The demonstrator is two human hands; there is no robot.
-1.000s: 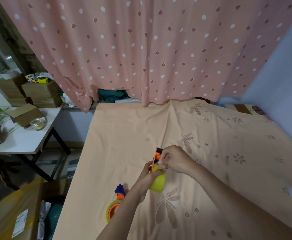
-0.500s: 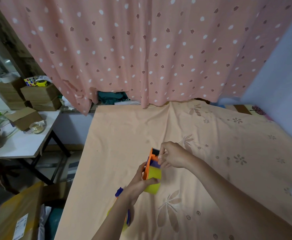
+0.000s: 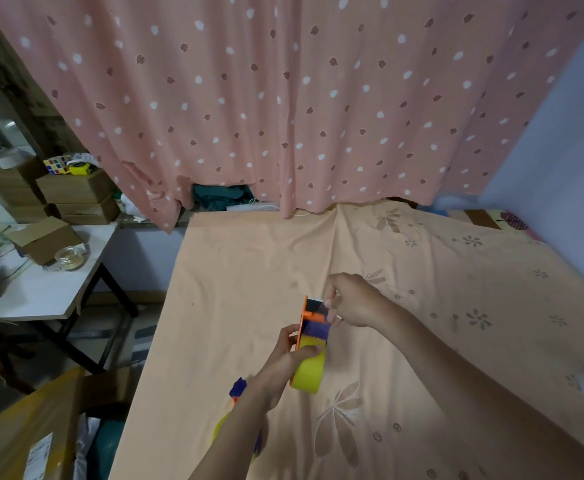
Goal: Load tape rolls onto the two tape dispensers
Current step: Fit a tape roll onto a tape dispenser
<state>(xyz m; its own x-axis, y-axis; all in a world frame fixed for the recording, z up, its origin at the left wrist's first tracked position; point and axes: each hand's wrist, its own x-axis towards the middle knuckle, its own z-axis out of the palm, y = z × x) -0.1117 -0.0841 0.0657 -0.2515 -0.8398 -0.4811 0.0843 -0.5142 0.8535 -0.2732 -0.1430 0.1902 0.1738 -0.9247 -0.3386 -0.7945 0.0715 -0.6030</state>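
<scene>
At about 7 o'clock, nearest the camera, a second blue-and-orange plastic tape dispenser with yellow tape (image 3: pixel 238 393) lies on the peach floral bedsheet (image 3: pixel 422 306), now mostly hidden under the left forearm, where a second ago it showed plainly. Just beyond, near 6 o'clock, the left hand (image 3: pixel 285 358) curls round the yellow tape roll (image 3: pixel 307 374) seated in the orange plastic hand-held tape dispenser (image 3: pixel 309 318), thumb on the roll's edge. The right hand (image 3: pixel 351 301), at 12 o'clock of the roll, pinches something at the dispenser's front end; I judge it to be the free tape end, though that is too small to tell. Since a second ago the dispenser has lifted and tilted, its orange side plate and dark front now exposed. That suggests the roll is mounted and threading is under way. Farther off at 9 o'clock stands a white side table (image 3: pixel 41 296); a pink dotted curtain (image 3: pixel 283 98) hangs at 12.
</scene>
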